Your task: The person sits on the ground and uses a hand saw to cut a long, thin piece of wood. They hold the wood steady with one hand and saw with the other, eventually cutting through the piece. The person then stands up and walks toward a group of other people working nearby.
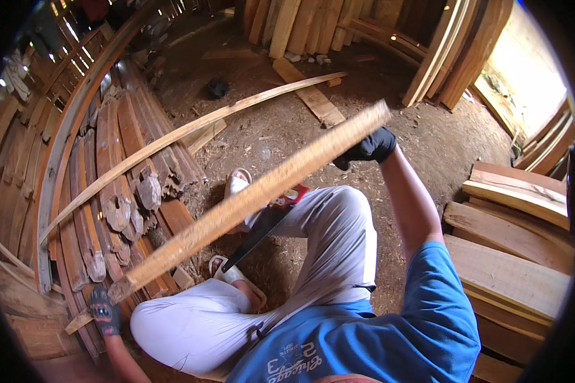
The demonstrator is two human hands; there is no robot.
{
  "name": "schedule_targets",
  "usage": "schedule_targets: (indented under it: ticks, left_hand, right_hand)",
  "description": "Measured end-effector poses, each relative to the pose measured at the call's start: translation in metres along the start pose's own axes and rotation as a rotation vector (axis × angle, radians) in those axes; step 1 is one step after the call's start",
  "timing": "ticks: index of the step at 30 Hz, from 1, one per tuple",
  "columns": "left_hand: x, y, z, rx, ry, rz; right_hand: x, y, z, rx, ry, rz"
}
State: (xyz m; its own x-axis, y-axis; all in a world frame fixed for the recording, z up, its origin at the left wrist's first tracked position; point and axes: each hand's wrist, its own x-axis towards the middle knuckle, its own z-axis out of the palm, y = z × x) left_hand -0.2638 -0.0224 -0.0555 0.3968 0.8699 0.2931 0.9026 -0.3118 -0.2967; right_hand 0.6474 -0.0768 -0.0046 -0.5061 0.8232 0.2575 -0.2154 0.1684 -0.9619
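A long sawn wooden board (255, 198) slants across my lap, from low on the left to high on the right. My right hand (373, 145), in a black glove, grips it close to its upper right end, with some fingers hidden behind the wood. At the lower left end, my left hand (105, 311) in a dark grey glove closes around the wood; its fingertips are partly hidden. Beneath the board a handsaw (258, 231) with a dark blade and a red handle rests by my legs, its handle partly covered by the board.
Stacked timber beams (118, 159) lie on the left, with a long thin curved strip (191, 127) across them. Planks (300, 29) lean upright at the back. More boards (511, 271) are piled at my right. A short plank (313, 96) lies on the dirt floor (428, 153).
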Motion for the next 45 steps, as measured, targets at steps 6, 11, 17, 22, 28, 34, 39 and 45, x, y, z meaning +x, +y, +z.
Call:
schedule_targets:
  ticks: [6,11,17,22,28,34,39,45]
  left_hand:
    - [-0.048,-0.071,0.062,0.159,0.019,-0.143]
    - [-0.011,-0.028,0.055,0.120,-0.080,-0.169]
    - [-0.012,-0.019,0.055,0.137,-0.144,-0.222]
    - [-0.020,-0.023,0.052,0.137,-0.129,-0.207]
    - [-0.019,-0.022,0.062,0.124,-0.134,-0.197]
    - [-0.031,-0.045,0.063,0.150,0.023,-0.097]
    - [-0.017,-0.009,0.049,0.120,0.133,-0.069]
    - [-0.017,-0.006,0.034,0.136,0.094,-0.054]
  right_hand:
    - [0.006,-0.034,0.026,0.028,-0.132,-0.028]
    - [-0.033,-0.038,0.034,0.065,0.054,0.089]
    - [-0.038,-0.033,0.045,0.164,0.172,0.201]
    - [-0.041,-0.026,0.045,0.139,0.171,0.220]
    - [-0.035,-0.020,0.057,-0.007,0.478,0.143]
    - [-0.019,-0.001,0.073,0.043,0.718,0.051]
    - [-0.040,0.040,0.054,-0.632,0.712,-0.265]
    - [-0.051,0.048,0.037,0.242,0.700,-0.072]
